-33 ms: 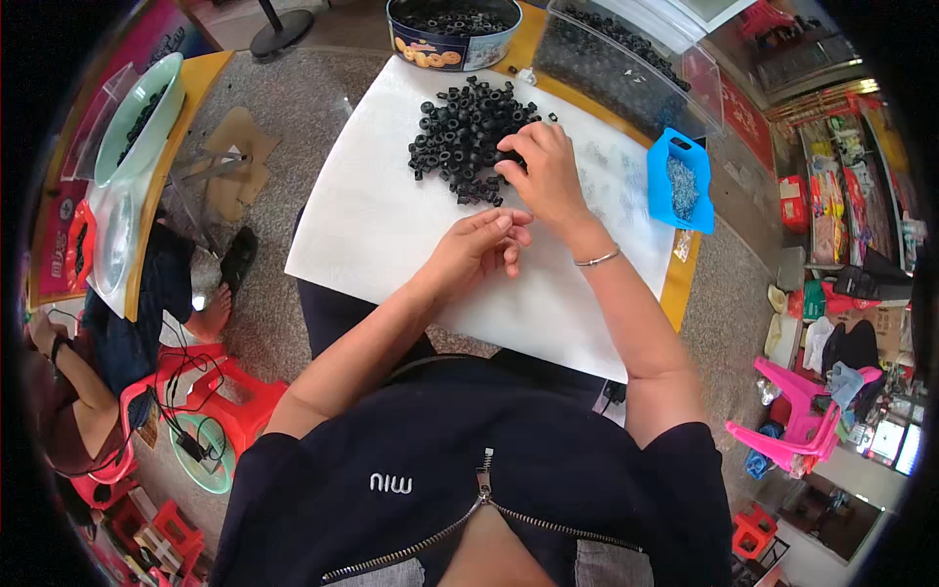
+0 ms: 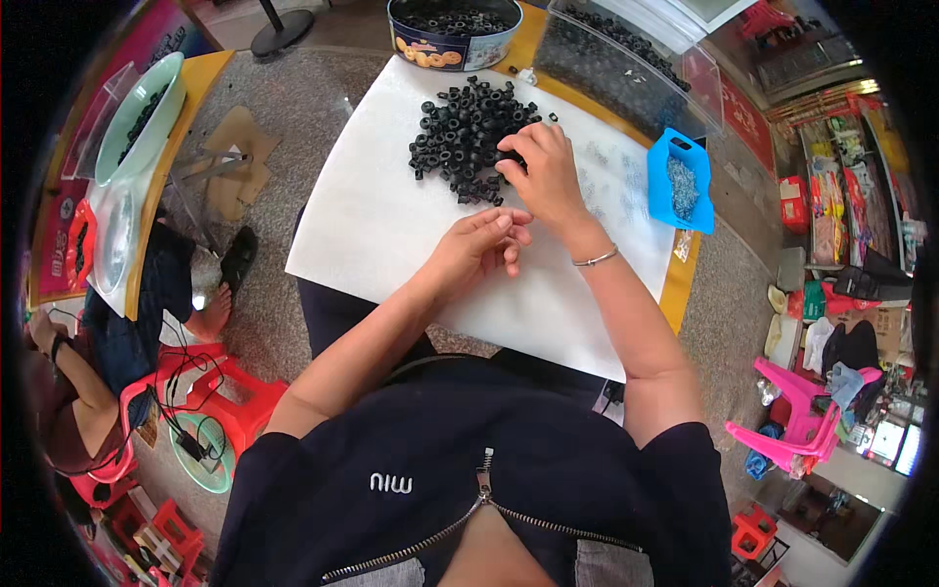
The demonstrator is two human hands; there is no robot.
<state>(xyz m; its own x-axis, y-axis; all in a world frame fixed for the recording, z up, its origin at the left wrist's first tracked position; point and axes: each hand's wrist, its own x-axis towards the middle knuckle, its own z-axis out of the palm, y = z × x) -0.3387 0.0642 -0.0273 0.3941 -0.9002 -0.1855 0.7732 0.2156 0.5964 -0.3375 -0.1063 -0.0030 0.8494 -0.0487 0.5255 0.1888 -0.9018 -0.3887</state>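
A heap of small black ring-shaped parts (image 2: 455,137) lies on the white sheet (image 2: 362,196) covering the table. My right hand (image 2: 550,181), with a silver bangle at the wrist, reaches to the heap's right edge. Its thumb and forefinger are bent and apart, with black parts close by their tips. Just below the heap, my left hand (image 2: 474,249) has its fingers curled and its thumb laid against the forefinger. Whatever it may hold is hidden. The two hands almost meet.
A round tin (image 2: 455,39) and a clear bin (image 2: 616,73), both with black parts, stand at the far edge. A blue scoop-shaped tray (image 2: 680,186) of small silvery pieces sits right. Leftward, a green basin (image 2: 142,117) rests on another table; a person sits nearby.
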